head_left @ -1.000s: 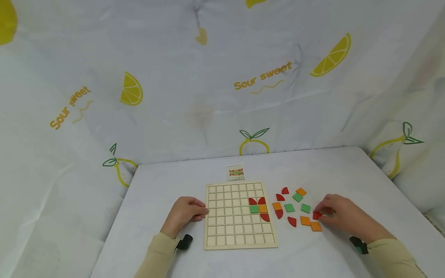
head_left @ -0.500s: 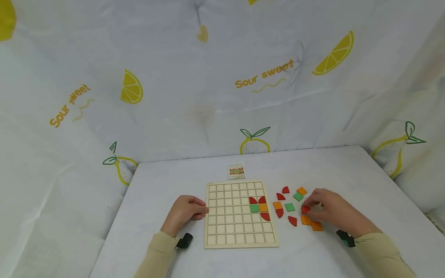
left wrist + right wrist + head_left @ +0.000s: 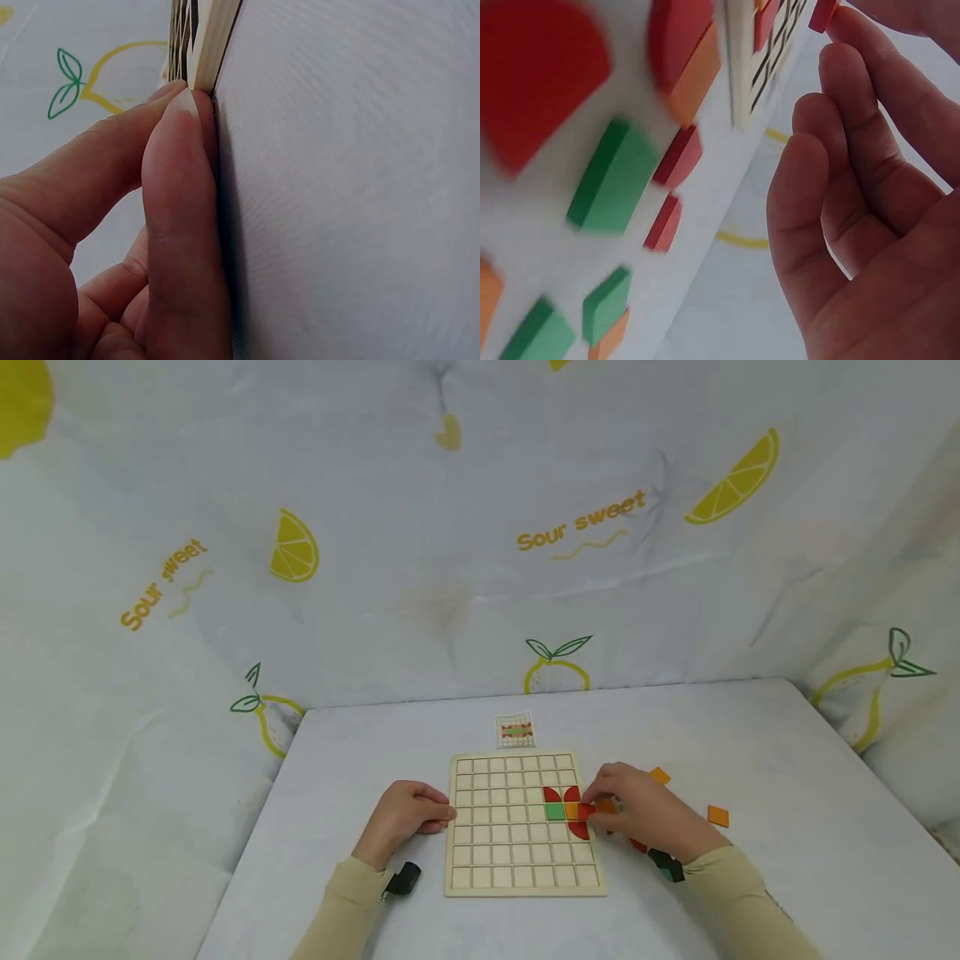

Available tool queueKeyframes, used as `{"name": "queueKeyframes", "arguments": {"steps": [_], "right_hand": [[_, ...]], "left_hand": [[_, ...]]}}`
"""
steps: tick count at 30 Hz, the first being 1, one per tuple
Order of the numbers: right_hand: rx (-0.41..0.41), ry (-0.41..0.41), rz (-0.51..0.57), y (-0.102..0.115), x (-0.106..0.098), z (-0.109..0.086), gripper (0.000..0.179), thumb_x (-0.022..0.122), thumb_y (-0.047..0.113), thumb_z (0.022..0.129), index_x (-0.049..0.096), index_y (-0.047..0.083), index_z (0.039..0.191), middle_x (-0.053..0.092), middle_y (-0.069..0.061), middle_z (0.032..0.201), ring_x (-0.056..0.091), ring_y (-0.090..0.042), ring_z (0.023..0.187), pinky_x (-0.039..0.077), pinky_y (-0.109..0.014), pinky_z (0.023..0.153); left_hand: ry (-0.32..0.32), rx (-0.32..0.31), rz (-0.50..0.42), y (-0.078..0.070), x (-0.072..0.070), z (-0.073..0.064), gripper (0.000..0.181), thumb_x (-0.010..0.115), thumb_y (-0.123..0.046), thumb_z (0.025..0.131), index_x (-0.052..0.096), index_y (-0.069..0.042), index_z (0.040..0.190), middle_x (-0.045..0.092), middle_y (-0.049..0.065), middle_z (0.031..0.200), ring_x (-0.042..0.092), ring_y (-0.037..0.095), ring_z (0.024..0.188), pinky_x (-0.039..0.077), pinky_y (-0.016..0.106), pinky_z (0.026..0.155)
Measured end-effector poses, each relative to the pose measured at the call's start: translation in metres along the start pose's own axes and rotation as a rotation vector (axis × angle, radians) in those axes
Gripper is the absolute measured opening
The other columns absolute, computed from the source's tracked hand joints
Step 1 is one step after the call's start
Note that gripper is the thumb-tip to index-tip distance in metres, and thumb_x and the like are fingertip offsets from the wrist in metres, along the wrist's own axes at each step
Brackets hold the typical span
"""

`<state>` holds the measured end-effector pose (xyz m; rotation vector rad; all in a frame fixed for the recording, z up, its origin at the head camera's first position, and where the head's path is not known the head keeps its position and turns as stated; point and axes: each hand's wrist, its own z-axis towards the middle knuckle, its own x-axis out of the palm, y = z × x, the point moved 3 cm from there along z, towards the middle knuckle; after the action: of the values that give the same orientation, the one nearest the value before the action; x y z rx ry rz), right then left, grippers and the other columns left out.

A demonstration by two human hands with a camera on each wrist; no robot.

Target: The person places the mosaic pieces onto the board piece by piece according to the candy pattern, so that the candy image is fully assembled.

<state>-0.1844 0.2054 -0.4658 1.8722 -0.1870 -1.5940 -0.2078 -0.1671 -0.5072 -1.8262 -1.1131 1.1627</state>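
Observation:
A wooden grid board (image 3: pixel 517 860) lies on the white table. In its right columns sit two red quarter-round pieces (image 3: pixel 552 794), a green square (image 3: pixel 555 812), an orange square (image 3: pixel 572 811) and another red piece (image 3: pixel 579 831). My right hand (image 3: pixel 633 810) pinches a small red piece (image 3: pixel 587 811) (image 3: pixel 825 13) just over the board's right side, beside the orange square. My left hand (image 3: pixel 408 814) rests on the table, with its fingertips (image 3: pixel 180 112) pressed against the board's left edge (image 3: pixel 214 45).
Loose pieces lie right of the board: an orange square (image 3: pixel 660 775), another orange one (image 3: pixel 717 816), and green (image 3: pixel 613 184) and red (image 3: pixel 532 75) pieces near my right wrist. A small pattern card (image 3: pixel 516 730) lies behind the board. Printed cloth walls enclose the table.
My right hand picked a red piece out of the loose pile and carried it left to the board's right columns. An orange square now lies farther right. The left hand stayed put.

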Motion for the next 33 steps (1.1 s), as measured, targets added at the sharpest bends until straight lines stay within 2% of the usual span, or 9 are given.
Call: {"name": "queueKeyframes", "arguments": {"steps": [5,13,20,33], "right_hand": [[-0.078,-0.014,-0.019,0.012,0.01,0.006,0.017,0.087,0.016,0.09,0.081,0.03,0.098,0.063,0.015,0.094,0.055,-0.009,0.088,0.049,-0.021,0.071],[-0.055,0.021,-0.061,0.018,0.025,0.011,0.014,0.091,0.024,0.089,0.081,0.03,0.097,0.062,0.017,0.096,0.056,-0.008,0.095,0.056,-0.021,0.079],[-0.132,0.02,-0.114,0.021,0.032,0.012,0.012,0.091,0.026,0.089,0.081,0.028,0.097,0.063,0.018,0.096,0.057,-0.005,0.095,0.058,-0.025,0.082],[-0.161,0.014,-0.105,0.025,0.034,0.011,0.014,0.09,0.021,0.09,0.081,0.029,0.097,0.062,0.018,0.097,0.057,-0.005,0.096,0.057,-0.023,0.081]], "left_hand": [[0.004,-0.004,0.002,-0.001,0.0,0.001,0.024,0.09,-0.017,0.087,0.079,-0.004,0.103,0.082,0.006,0.093,0.078,0.01,0.076,0.065,0.025,0.072],[0.01,-0.007,-0.001,0.0,0.001,0.003,0.024,0.09,-0.018,0.087,0.079,-0.004,0.104,0.083,0.007,0.093,0.078,0.011,0.076,0.065,0.025,0.072],[0.015,0.001,-0.007,0.005,0.002,0.005,0.022,0.089,-0.016,0.088,0.079,-0.004,0.103,0.082,0.007,0.093,0.078,0.011,0.075,0.065,0.025,0.071],[0.012,0.001,-0.019,0.002,0.0,0.002,0.022,0.088,-0.016,0.089,0.079,-0.003,0.104,0.083,0.008,0.095,0.078,0.011,0.077,0.066,0.026,0.073]]}}
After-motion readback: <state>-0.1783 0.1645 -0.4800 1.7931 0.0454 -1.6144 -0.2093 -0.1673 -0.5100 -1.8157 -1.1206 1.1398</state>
